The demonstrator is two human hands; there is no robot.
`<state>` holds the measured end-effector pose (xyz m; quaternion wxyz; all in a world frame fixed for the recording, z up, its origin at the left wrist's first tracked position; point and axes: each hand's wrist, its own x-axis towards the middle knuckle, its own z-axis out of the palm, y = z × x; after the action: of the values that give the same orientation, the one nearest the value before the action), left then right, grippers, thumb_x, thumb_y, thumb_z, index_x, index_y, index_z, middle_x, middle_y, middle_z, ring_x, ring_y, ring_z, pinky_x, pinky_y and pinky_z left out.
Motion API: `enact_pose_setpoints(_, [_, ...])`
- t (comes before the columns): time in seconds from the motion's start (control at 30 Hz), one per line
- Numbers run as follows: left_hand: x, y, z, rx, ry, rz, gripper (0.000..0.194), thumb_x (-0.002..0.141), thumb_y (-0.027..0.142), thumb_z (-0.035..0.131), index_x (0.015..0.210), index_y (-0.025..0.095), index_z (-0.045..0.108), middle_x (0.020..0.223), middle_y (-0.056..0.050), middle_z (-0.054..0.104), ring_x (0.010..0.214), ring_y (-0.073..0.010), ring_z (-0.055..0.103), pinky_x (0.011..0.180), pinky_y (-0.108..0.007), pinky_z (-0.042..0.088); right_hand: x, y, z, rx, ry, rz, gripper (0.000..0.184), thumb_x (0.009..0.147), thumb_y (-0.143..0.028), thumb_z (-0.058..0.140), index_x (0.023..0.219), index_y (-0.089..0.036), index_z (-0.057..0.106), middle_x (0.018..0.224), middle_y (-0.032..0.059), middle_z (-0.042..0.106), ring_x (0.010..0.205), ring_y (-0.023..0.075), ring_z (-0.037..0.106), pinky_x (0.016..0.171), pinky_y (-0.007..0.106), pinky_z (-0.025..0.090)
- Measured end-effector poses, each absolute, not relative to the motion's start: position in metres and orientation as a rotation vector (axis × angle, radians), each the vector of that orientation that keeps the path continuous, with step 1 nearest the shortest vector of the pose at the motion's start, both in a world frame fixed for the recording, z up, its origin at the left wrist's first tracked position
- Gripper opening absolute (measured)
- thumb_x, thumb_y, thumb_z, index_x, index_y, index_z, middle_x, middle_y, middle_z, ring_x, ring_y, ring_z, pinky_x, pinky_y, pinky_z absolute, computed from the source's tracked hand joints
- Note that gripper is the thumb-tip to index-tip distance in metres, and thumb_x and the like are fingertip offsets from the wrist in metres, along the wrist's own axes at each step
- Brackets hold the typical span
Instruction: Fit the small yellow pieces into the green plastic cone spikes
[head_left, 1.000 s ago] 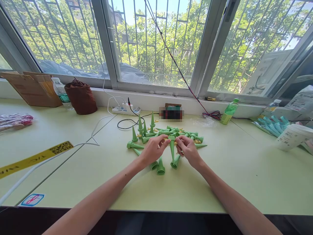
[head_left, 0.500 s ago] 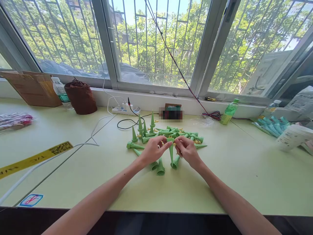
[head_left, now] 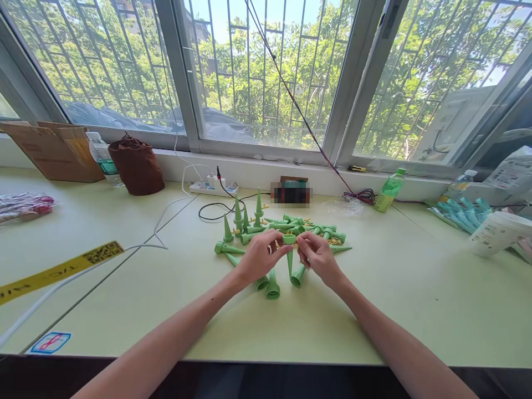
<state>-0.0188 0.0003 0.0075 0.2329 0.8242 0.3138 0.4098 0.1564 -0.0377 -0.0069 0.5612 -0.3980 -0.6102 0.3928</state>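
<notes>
My left hand [head_left: 261, 255] is closed on a green plastic watering spike [head_left: 290, 263], holding it by its wide collar with the tapered point down and the open collar facing me. My right hand [head_left: 319, 254] pinches at the right side of that collar; whatever sits between its fingertips is mostly covered. Around both hands lies a pile of similar green spikes [head_left: 286, 226] with small yellow valve pieces [head_left: 332, 240] among them. Several spikes stand upright at the back left, such as one tall spike [head_left: 259, 208] with a yellow valve on its side. Nearest me lies a spike with its open end forward [head_left: 272, 291].
A power strip [head_left: 214, 187] with cables lies by the window sill. At the back left are a brown drawstring bag [head_left: 136, 166], a bottle [head_left: 103, 158] and a cardboard box [head_left: 54, 152]. A green bottle [head_left: 389, 191] and a white cup [head_left: 501, 233] stand right.
The held spike has tipped so that its collar opening now shows more towards me. Both hands stay in nearly the same place and keep their grip.
</notes>
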Motion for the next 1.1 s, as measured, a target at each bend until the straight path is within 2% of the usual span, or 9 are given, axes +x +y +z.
enact_pose_setpoints(0.83, [-0.0207,-0.0027,0.009,2.349,0.771,1.23,0.021,0.087,0.037,0.063,0.091,0.016,0.06,0.079,0.0,0.056,0.056,-0.0068,0.048,0.05,-0.019,0.043,0.1573,-0.0394,-0.0052,-0.868,-1.448,0.996,0.029,0.092,-0.044,0.054,0.079,-0.018,0.053,0.049,-0.0076,0.041,0.038,0.0068,0.037,0.036,0.02,0.029])
enact_pose_setpoints(1.1, [-0.0212,-0.0018,0.0083,2.389,0.728,1.226,0.024,0.088,0.04,0.06,0.092,0.017,0.059,0.078,0.0,0.052,0.057,-0.0076,0.049,0.051,-0.02,0.045,0.1581,-0.0397,-0.0039,-0.898,-1.451,1.007,0.032,0.091,-0.048,0.055,0.077,-0.019,0.052,0.049,-0.0071,0.042,0.039,0.007,0.038,0.038,0.02,0.029])
